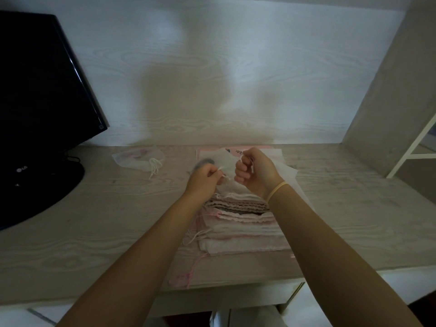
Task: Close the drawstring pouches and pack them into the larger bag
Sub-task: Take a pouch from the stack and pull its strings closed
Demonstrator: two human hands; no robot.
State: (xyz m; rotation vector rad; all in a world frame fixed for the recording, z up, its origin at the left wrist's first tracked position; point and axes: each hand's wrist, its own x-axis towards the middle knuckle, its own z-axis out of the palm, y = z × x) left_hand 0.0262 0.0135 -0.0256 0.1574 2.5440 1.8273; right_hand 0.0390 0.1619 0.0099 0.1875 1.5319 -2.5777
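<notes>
A pale wood-grain bench (99,234) is set against a white wood-grain back panel (212,67). A black LG monitor (40,90) is stood at left on a round base. A grey side panel (389,90) is seen at right. Light is dim; shadows are cast on the panel.

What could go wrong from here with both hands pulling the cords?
1. The left hand and right hand each pinch a thin white drawstring cord of the sheer white pouch; an uneven pull might bunch the mouth or slip a cord free.
2. The pouch is held right above the stack of folded pink and white fabric pouches, whose loose cords trail out and could snag.
3. The pink cord lies near the pale wood-grain desk edge and may get dragged off.
</notes>
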